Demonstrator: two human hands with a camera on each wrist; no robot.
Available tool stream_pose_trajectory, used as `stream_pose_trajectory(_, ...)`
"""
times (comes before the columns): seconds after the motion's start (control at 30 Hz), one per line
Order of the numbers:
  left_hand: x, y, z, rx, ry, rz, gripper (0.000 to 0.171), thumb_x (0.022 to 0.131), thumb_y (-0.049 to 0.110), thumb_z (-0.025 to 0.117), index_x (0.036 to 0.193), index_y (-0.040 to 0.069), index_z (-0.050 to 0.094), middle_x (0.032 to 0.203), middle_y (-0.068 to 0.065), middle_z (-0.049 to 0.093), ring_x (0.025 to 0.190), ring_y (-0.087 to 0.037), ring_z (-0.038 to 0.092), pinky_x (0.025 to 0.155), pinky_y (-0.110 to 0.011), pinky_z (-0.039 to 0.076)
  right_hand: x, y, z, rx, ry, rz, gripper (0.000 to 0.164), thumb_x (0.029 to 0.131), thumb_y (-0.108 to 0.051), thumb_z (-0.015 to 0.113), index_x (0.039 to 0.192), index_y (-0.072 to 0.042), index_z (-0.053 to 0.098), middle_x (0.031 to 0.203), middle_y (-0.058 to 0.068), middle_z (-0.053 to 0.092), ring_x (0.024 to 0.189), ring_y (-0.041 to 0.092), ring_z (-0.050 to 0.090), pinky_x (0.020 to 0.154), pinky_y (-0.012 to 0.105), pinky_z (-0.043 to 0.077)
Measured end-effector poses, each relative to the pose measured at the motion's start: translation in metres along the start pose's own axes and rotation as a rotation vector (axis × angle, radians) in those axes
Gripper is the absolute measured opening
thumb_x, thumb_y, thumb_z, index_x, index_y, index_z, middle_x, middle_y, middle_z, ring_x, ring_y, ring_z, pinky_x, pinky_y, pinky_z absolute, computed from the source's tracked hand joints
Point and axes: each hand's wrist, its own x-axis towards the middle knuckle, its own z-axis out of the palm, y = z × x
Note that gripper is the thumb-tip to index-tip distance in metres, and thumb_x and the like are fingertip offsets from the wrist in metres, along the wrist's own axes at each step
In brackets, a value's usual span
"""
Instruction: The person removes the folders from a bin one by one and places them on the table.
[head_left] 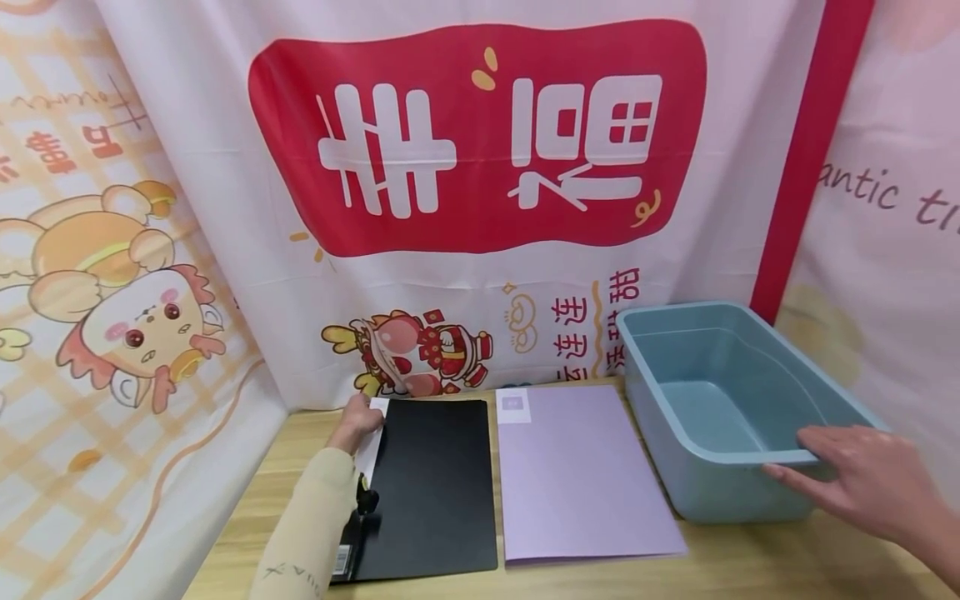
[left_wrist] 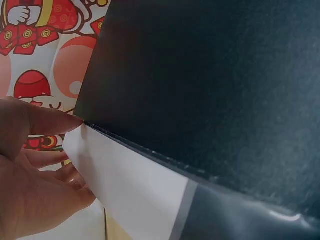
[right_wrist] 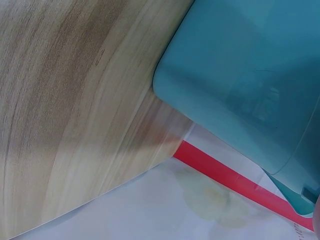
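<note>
My left hand (head_left: 358, 423) pinches the far left corner of a black folder (head_left: 438, 483) lying on the table. In the left wrist view, thumb and fingers meet at that corner, with a white label strip (left_wrist: 127, 172) along the folder's spine. At the right, my right hand (head_left: 870, 475) grips the near rim of a blue-green plastic basin (head_left: 742, 492), fingers over the rim and thumb outside. Only a sliver of that hand enters the right wrist view, where the basin wall (right_wrist: 235, 85) fills the upper right.
A lilac folder (head_left: 585, 483) with a white corner label lies between the black folder and the basin. The wood-grain table (head_left: 258, 487) meets printed cloth hangings (head_left: 480, 283) at the back and sides. A small black device (head_left: 366, 498) sits by the left sleeve.
</note>
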Motion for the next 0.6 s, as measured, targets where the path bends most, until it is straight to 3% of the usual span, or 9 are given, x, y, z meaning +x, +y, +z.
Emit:
stream_pose_trajectory(0.13,-0.003,-0.002,0.003,-0.024,0.015,-0.020,0.023,0.068,-0.007,0.062,0.075,0.003,0.042,0.079,-0.011,0.042,0.075,-0.028,0.042,0.061,-0.030,0.038,0.000,-0.002,0.001,0.005,0.002,-0.001,0.057,0.069,-0.068,0.080,0.070,-0.030,0.038,0.061,-0.020,0.026,0.053,0.001,0.024,0.047,0.021,0.019)
stream_pose_trajectory(0.2,-0.004,-0.002,0.004,-0.028,0.013,-0.033,0.019,0.069,-0.006,0.062,0.081,-0.005,0.047,0.083,-0.018,0.047,0.079,-0.032,0.047,0.067,-0.034,0.043,0.001,-0.002,0.001,0.007,0.006,-0.002,0.057,0.069,-0.067,0.080,0.070,-0.030,0.038,0.061,-0.020,0.026,0.053,0.002,0.024,0.047,0.021,0.019)
stream_pose_trajectory(0.3,-0.005,-0.004,0.005,-0.042,-0.004,-0.047,0.045,0.073,-0.005,0.062,0.114,-0.020,0.052,0.107,-0.037,0.055,0.102,-0.044,0.055,0.090,-0.044,0.051,0.001,-0.002,0.001,0.005,0.006,-0.001,0.057,0.068,-0.067,0.081,0.070,-0.029,0.037,0.061,-0.019,0.026,0.053,0.002,0.024,0.047,0.021,0.019)
stream_pose_trajectory(0.4,-0.003,-0.007,0.005,-0.055,-0.019,-0.049,0.071,0.077,-0.004,0.064,0.140,-0.022,0.039,0.132,-0.041,0.052,0.124,-0.049,0.051,0.108,-0.052,0.044,0.001,-0.002,0.001,-0.001,0.001,0.003,0.058,0.068,-0.066,0.081,0.070,-0.030,0.037,0.060,-0.019,0.026,0.053,0.002,0.024,0.046,0.021,0.019)
stream_pose_trajectory(0.6,-0.004,-0.011,0.004,-0.093,-0.009,-0.030,0.061,0.083,-0.002,0.064,0.138,-0.018,0.043,0.129,-0.037,0.056,0.120,-0.047,0.055,0.102,-0.051,0.050,0.000,-0.001,0.001,0.007,0.009,0.007,0.058,0.068,-0.067,0.081,0.069,-0.030,0.037,0.061,-0.019,0.025,0.053,0.002,0.024,0.047,0.022,0.019)
